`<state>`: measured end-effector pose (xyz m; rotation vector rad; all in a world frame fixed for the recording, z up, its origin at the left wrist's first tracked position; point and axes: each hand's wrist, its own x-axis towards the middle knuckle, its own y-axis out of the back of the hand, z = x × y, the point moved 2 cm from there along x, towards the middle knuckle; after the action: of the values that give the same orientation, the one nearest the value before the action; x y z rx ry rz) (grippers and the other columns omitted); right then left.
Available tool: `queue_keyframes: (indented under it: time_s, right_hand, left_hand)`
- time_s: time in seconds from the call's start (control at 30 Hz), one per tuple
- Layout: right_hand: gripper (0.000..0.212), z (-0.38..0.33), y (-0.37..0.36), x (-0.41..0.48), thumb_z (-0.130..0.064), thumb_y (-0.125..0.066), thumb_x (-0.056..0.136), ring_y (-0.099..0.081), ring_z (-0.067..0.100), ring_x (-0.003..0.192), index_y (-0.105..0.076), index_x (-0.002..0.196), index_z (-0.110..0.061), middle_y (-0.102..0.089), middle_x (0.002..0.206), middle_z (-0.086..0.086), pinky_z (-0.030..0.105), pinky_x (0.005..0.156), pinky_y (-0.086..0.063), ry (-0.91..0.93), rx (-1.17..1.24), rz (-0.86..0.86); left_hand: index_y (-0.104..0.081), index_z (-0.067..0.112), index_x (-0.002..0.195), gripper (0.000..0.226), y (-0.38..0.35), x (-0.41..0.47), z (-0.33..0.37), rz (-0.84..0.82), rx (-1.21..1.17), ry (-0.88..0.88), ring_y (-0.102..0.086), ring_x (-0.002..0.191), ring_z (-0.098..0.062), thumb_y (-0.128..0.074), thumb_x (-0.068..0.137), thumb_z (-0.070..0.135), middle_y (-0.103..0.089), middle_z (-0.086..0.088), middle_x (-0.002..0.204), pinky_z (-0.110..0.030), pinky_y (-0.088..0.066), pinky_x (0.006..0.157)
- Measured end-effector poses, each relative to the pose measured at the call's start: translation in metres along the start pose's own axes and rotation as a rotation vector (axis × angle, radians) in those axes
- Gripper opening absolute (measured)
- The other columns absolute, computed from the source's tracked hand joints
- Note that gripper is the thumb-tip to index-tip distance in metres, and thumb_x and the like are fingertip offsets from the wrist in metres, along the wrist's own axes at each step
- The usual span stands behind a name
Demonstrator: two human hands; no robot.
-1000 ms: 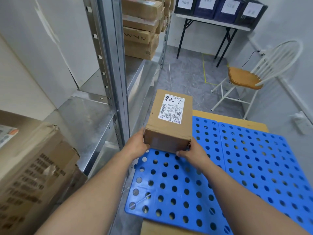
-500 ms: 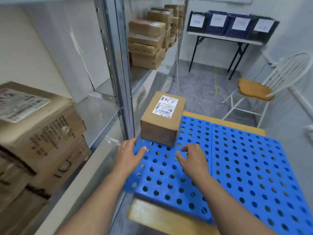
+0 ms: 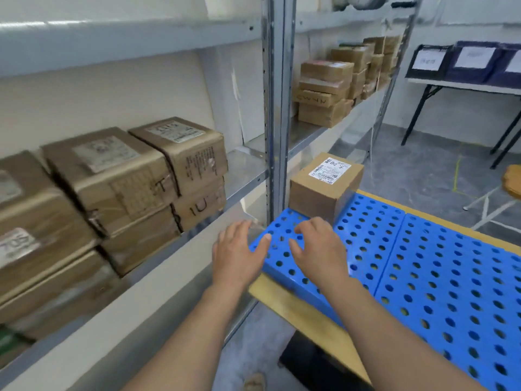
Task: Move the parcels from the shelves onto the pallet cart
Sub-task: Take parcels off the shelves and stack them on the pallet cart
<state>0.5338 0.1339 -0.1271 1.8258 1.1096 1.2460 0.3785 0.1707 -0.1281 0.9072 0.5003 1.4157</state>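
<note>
A small brown parcel with a white label stands on the far left corner of the blue perforated pallet cart. My left hand hovers open at the cart's left edge, beside the shelf post. My right hand is open just in front of the parcel, fingers curled down, not touching it. Several taped brown parcels are stacked on the metal shelf to my left. More parcels are piled further along the shelf.
A steel shelf post stands between the shelf bays, close to the cart's corner. A black-legged table with dark labelled bins stands at the back right. A chair seat shows at the right edge. Grey floor lies beyond the cart.
Both hands set the parcel on the cart's corner, let go and drew back toward me. My view has swung left, bringing the stacked shelf parcels into sight.
</note>
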Motion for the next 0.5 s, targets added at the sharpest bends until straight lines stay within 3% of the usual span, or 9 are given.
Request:
queue_keyframes:
  time_s: [0.1,0.2,0.37,0.5]
  right_hand:
    - [0.019,-0.038,0.002,-0.002,-0.018,-0.077,0.066,-0.060,0.031,0.065,-0.066,0.077,-0.007,-0.058,0.075,0.009,0.034,0.052,-0.049,0.143,0.029,0.027]
    - [0.027,-0.074,0.003,-0.010,-0.018,-0.081,0.067,-0.061,0.029,0.073,-0.069,0.089,-0.007,-0.061,0.082,0.008,0.034,0.058,-0.049,0.232,0.069,-0.008]
    - [0.030,-0.127,0.006,-0.023,-0.027,-0.066,0.084,-0.057,0.026,0.091,-0.064,0.108,-0.009,-0.059,0.101,0.008,0.035,0.074,-0.045,0.340,0.160,-0.068]
    - [0.027,-0.163,0.004,-0.030,-0.024,-0.071,0.078,-0.060,0.032,0.082,-0.066,0.099,-0.007,-0.061,0.091,0.011,0.037,0.067,-0.049,0.421,0.248,-0.065]
  left_hand:
    - [-0.049,0.018,0.135,0.055,0.031,-0.022,-0.018,0.090,0.068,0.069,-0.038,0.130,-0.023,-0.055,0.089,0.047,-0.046,-0.001,0.142,-0.034,-0.029,0.106]
    - [-0.046,0.019,0.138,0.057,0.063,-0.047,-0.033,0.176,0.084,0.149,-0.034,0.133,-0.022,-0.054,0.089,0.048,-0.041,-0.001,0.146,-0.035,-0.028,0.109]
    - [-0.041,0.021,0.142,0.060,0.109,-0.087,-0.053,0.289,0.126,0.257,-0.030,0.136,-0.019,-0.050,0.090,0.051,-0.037,0.001,0.149,-0.034,-0.025,0.111]
    - [-0.037,0.021,0.144,0.064,0.144,-0.114,-0.066,0.398,0.118,0.344,-0.030,0.136,-0.019,-0.050,0.090,0.051,-0.037,0.001,0.149,-0.037,-0.026,0.112]
